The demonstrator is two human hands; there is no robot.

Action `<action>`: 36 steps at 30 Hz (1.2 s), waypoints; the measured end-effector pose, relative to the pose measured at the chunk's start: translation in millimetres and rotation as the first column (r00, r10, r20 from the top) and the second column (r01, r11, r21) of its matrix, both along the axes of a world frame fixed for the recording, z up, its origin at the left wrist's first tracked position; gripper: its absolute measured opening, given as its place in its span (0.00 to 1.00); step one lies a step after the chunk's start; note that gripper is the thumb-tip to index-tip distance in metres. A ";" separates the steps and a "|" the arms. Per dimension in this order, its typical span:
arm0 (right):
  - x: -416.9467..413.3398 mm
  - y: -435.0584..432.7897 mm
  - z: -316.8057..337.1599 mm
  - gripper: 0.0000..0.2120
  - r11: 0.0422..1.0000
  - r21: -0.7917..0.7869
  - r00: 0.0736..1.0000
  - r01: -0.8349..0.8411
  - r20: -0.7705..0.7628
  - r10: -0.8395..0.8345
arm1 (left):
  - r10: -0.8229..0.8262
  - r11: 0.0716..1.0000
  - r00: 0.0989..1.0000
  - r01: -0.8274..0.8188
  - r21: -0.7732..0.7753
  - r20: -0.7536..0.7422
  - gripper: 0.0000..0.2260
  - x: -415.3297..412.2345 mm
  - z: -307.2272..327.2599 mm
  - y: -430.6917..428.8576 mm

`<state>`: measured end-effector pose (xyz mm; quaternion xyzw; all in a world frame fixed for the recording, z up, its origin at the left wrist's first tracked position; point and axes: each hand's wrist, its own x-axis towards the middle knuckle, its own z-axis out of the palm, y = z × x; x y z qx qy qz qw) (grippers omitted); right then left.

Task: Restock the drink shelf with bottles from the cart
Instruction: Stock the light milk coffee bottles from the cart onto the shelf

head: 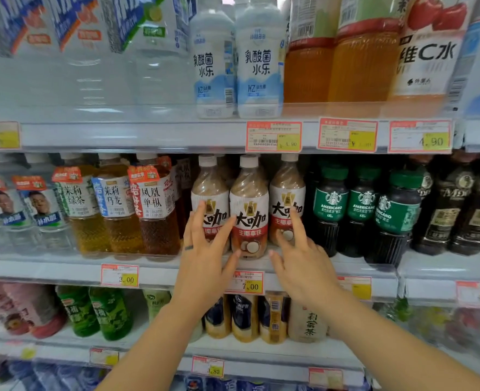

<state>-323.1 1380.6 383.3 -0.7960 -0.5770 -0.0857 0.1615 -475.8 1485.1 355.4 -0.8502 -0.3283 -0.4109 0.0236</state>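
Reaching up from the bottom edge, the left hand (205,249) spread straight fingers over two latte bottles (249,210) at frame centre. The right hand (303,266) touched a third with one straight fingertip. Neither gripped anything. The bottles stood at the middle shelf (162,273) lip, labels outward, probably being squared up for display.

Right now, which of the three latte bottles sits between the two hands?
The middle latte bottle: the left hand overlaps the left bottle, the right hand the right bottle.
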 end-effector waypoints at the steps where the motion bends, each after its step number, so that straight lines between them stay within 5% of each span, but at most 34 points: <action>1: 1.2 2.8 2.2 0.26 1.000 -0.003 1.000 -0.003 -0.008 0.003 | -0.006 1.000 1.000 0.006 -0.002 0.000 0.27 -0.2 0.2 0.3; 6: -0.8 -3.9 -5.1 0.23 0.981 0.183 0.998 -0.066 0.004 0.066 | -0.046 0.999 0.999 0.046 0.008 0.003 0.25 -3.5 -0.6 -3.1; 10: -29.5 -21.9 -34.9 0.10 0.800 0.453 0.912 -0.394 0.083 0.402 | -0.119 0.990 0.979 0.105 0.091 0.165 0.15 -28.2 -24.3 -15.3; 13: -66.7 -15.5 -73.6 0.09 0.755 0.292 0.800 -0.587 0.067 0.596 | 0.000 0.999 0.970 -0.010 0.039 0.245 0.11 -68.1 -75.5 -31.6; 18: -139.8 8.3 -169.8 0.10 0.691 -0.056 0.690 -0.721 -0.148 0.708 | 0.387 0.892 0.898 -0.307 -0.331 0.211 0.11 -163.2 -199.0 -78.7; 23: -216.1 24.6 -283.7 0.10 0.486 -0.317 0.575 -0.814 -0.326 0.751 | 0.702 0.561 0.712 -0.558 -0.612 -0.006 0.12 -245.9 -317.6 -159.8; 27: -276.0 37.9 -385.6 0.10 0.319 -0.449 0.511 -0.835 -0.416 0.752 | 0.813 0.195 0.524 -0.655 -0.730 -0.253 0.11 -290.8 -401.7 -204.4; 29: -304.1 41.8 -433.4 0.12 0.242 -0.505 0.490 -0.829 -0.444 0.750 | 0.825 0.085 0.477 -0.635 -0.768 -0.303 0.14 -303.5 -437.7 -213.3; 32: -342.4 41.6 -498.9 0.16 0.132 -0.566 0.464 -0.813 -0.494 0.735 | 0.840 0.027 0.465 -0.547 -0.836 -0.278 0.15 -314.5 -481.2 -216.7; 36: -380.2 32.5 -558.1 0.24 0.061 -0.509 0.411 -0.858 -0.612 0.676 | 0.844 0.133 0.514 -0.474 -0.870 -0.151 0.17 -315.5 -509.7 -215.2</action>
